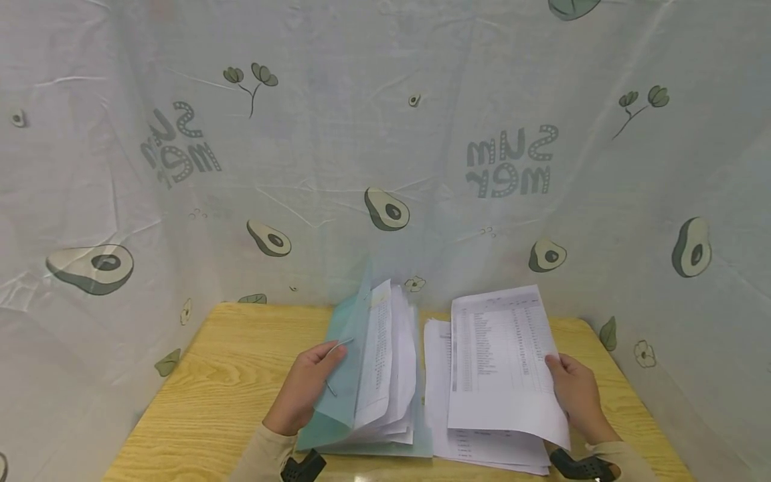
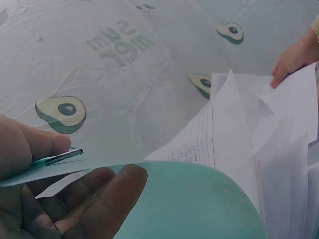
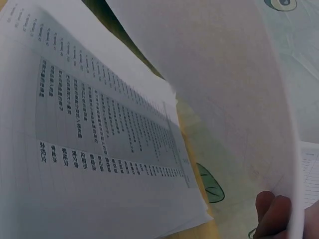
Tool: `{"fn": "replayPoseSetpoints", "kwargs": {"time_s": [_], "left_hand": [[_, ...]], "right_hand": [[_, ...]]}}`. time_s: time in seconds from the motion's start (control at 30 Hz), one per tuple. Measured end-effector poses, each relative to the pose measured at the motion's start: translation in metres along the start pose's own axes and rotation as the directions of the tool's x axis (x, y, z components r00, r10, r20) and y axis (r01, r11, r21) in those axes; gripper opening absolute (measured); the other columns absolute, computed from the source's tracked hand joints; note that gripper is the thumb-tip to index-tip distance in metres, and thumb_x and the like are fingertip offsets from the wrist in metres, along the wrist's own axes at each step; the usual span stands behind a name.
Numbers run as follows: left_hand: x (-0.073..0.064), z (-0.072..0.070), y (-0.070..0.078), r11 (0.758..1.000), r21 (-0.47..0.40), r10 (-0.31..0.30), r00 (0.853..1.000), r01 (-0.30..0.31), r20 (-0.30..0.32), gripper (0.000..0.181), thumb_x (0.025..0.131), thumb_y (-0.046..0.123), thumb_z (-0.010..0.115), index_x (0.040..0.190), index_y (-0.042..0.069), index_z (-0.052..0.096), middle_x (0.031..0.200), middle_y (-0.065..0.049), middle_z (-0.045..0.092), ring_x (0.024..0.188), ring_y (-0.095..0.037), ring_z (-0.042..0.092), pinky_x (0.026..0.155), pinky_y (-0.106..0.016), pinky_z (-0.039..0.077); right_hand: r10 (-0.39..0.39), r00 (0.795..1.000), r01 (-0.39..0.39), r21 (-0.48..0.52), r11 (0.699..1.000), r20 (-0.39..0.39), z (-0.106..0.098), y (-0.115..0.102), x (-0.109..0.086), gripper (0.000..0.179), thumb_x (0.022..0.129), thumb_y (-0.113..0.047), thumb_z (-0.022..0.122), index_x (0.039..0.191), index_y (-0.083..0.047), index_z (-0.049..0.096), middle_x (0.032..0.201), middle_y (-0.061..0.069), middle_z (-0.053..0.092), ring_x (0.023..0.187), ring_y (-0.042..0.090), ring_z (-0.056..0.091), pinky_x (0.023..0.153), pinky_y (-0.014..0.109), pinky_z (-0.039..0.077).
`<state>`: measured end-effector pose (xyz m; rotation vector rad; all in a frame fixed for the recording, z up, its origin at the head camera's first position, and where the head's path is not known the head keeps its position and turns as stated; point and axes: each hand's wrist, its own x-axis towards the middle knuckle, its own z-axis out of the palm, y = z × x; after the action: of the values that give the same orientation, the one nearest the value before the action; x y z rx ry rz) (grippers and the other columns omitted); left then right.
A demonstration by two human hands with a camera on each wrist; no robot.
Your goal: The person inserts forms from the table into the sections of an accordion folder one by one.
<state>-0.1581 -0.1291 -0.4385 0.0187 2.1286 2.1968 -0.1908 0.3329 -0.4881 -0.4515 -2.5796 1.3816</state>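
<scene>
On the left, a teal plastic folder [image 1: 348, 395] stands partly open with a bundle of printed sheets [image 1: 379, 355] inside, their edges fanned. My left hand [image 1: 307, 385] pinches the folder's cover between thumb and fingers. A thin fastener strip [image 2: 65, 156] lies under the thumb against the cover. With my right hand [image 1: 578, 395] I hold a single printed sheet [image 1: 500, 355] by its right edge. That sheet is raised above a stack of printed papers [image 1: 437, 388] on the table. The right wrist view shows the sheet's blank back [image 3: 214, 64] and rows of text on the stack below.
Both stacks lie side by side on a wood-grain table [image 1: 235, 375]. Behind and around it hangs a pale curtain [image 1: 325, 134] with avocado prints. Dark wrist cameras show on both of my wrists.
</scene>
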Motion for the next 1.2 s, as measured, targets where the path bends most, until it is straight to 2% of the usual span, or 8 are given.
{"fn": "replayPoseSetpoints", "kwargs": {"time_s": [0.53,1.2], "left_hand": [[-0.001,0.0,-0.004,1.0,-0.014,0.003,1.0,-0.003,0.013,0.045,0.106,0.032,0.061,0.136,-0.002,0.065,0.112,-0.014,0.071,0.089,-0.018,0.067,0.069,-0.033,0.058],[-0.001,-0.002,-0.005,1.0,-0.014,0.004,1.0,-0.004,0.025,0.048,0.106,0.033,0.06,0.137,-0.003,0.063,0.11,-0.014,0.072,0.088,-0.018,0.069,0.07,-0.033,0.058]], "right_hand": [[0.036,0.999,-0.035,0.047,0.998,-0.016,0.007,0.012,-0.006,0.06,0.112,-0.037,0.042,0.143,0.014,0.049,0.11,0.024,0.071,0.073,0.01,0.065,0.059,0.028,0.055],[0.079,0.996,-0.077,0.074,0.994,-0.03,0.012,0.015,-0.012,0.059,0.111,-0.036,0.045,0.142,0.013,0.05,0.105,0.019,0.073,0.072,0.01,0.065,0.059,0.028,0.054]]}}
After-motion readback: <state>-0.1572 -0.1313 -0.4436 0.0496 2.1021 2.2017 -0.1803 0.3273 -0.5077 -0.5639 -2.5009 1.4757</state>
